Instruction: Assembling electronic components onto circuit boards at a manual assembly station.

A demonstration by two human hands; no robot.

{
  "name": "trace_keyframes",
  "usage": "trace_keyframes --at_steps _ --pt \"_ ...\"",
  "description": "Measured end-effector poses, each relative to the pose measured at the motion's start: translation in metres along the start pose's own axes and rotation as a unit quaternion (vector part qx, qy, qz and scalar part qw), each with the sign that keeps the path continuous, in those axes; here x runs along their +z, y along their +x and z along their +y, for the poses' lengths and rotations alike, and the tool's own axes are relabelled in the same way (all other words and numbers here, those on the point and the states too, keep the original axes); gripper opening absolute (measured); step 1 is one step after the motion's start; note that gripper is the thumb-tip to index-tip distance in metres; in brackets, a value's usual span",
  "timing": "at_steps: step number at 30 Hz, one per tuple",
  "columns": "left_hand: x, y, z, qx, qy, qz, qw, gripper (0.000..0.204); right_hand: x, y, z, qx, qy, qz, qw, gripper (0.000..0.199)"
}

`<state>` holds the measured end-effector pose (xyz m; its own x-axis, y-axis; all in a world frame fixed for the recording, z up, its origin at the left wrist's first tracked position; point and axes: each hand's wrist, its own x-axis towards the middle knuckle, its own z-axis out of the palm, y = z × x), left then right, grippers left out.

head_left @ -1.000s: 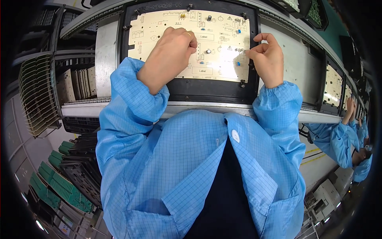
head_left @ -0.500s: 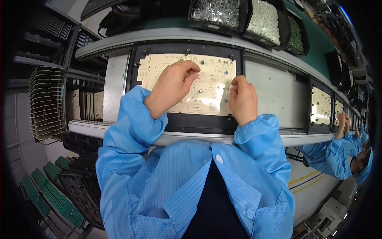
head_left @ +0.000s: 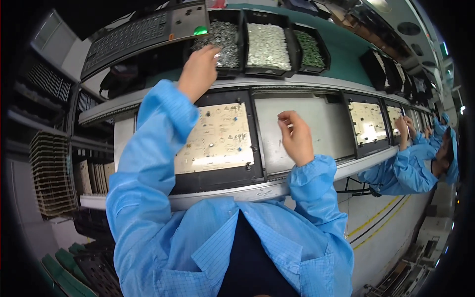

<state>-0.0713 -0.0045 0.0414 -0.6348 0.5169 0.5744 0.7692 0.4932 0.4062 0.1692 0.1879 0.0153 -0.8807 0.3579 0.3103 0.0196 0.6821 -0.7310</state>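
Note:
My left hand (head_left: 199, 72) reaches across to the far side, its bent fingers over the near left part of a black bin of small silver metal parts (head_left: 226, 43). The fingers look drawn together, and whatever is between them is hidden. My right hand (head_left: 298, 138) hovers above a bare metal plate (head_left: 321, 116), thumb and forefinger curled close to each other; I cannot make out anything held. Between my arms lies a cream circuit board (head_left: 198, 161) in a black frame (head_left: 217, 179), with a few blue and dark components standing on it. My left sleeve covers its left part.
Bins of white parts (head_left: 268, 47) and green parts (head_left: 309, 49) stand beside the silver ones. A keyboard (head_left: 126, 39) lies at the far left. More framed boards (head_left: 367, 121) sit on the rail to the right, near a co-worker in blue (head_left: 410, 168). Racked boards (head_left: 49, 173) stand at left.
My left hand has left the circuit board and gone to the bin of silver parts. My right hand has moved off the board's right side to over the bare plate. The view has shifted.

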Motion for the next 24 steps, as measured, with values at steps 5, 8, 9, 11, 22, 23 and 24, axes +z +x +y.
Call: trace_keyframes --at_steps 5,8,9,11,22,23,24 --pt "-0.079 -0.069 0.015 -0.051 0.102 -0.135 0.984 0.039 -0.032 0.063 0.048 -0.056 -0.078 0.079 0.992 0.009" --pt "-0.119 -0.108 -0.003 -0.187 0.113 -0.215 0.952 0.051 -0.021 0.103 0.055 -0.109 -0.078 0.066 0.989 0.013" --pt "-0.128 -0.123 -0.01 -0.24 0.124 -0.212 0.939 0.055 -0.012 0.116 0.054 -0.124 -0.069 0.055 0.988 0.014" --pt "-0.141 -0.15 -0.02 -0.338 0.203 -0.234 0.889 0.069 0.003 0.136 0.049 -0.242 -0.165 0.063 0.954 0.018" --pt "-0.142 -0.214 -0.044 -0.416 0.098 -0.215 0.878 0.078 0.057 0.156 0.052 -0.186 -0.432 -0.036 0.882 0.021" --pt "-0.144 -0.212 -0.045 -0.416 0.095 -0.214 0.879 0.078 0.06 0.155 0.045 -0.187 -0.435 -0.035 0.88 0.021" --pt "-0.146 -0.21 -0.046 -0.406 0.089 -0.229 0.88 0.079 0.063 0.154 0.038 -0.196 -0.404 -0.026 0.893 0.021"
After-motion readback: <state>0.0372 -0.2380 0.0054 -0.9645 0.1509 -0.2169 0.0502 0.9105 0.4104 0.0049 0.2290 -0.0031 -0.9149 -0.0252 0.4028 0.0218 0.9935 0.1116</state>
